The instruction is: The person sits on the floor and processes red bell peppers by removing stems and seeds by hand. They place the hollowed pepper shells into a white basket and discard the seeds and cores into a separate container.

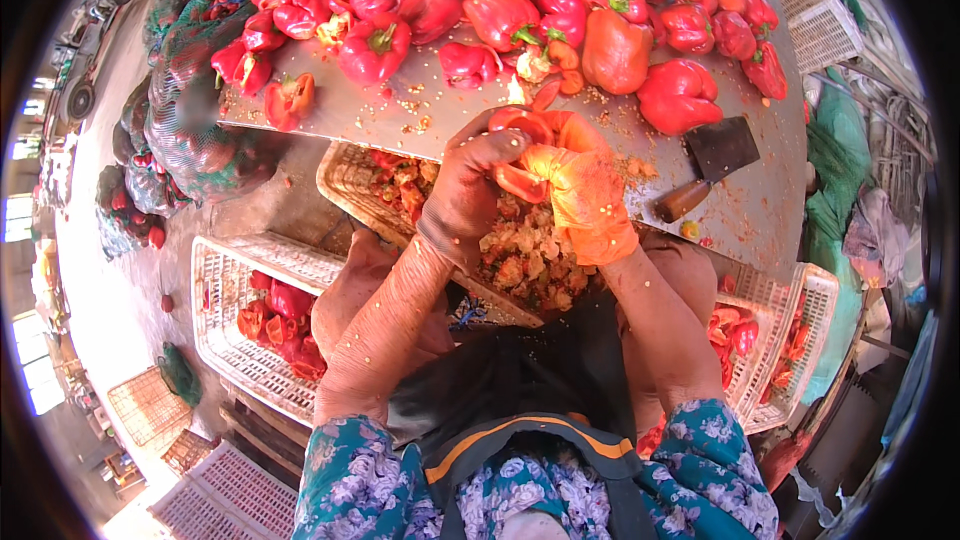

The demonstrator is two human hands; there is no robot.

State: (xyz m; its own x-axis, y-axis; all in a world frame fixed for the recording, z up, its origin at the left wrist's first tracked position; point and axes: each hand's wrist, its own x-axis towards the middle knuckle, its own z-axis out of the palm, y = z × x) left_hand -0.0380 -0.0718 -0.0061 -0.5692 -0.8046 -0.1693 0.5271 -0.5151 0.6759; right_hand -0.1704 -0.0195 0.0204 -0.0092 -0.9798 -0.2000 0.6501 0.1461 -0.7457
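Above the table's near edge, both hands grip a red bell pepper (523, 184) that appears opened, with parts showing between the fingers. My left hand (469, 187), in a dark stained glove, holds its left side. Around the right side close the fingers of my right hand (589, 187), in an orange glove. My fingers hide much of the pepper. Directly below, a plastic crate (330, 174) holds pale pepper cores and seeds (529, 247). A cleaver (722, 148) with a wooden handle lies on the metal table (352, 120), right of my right hand.
Whole red bell peppers (502, 15) are heaped across the table's far side. White crates of red pepper pieces stand left (262, 371) and right (821, 289) of my legs. Filled mesh sacks (202, 97) sit on the left floor. Seeds and scraps litter the tabletop.
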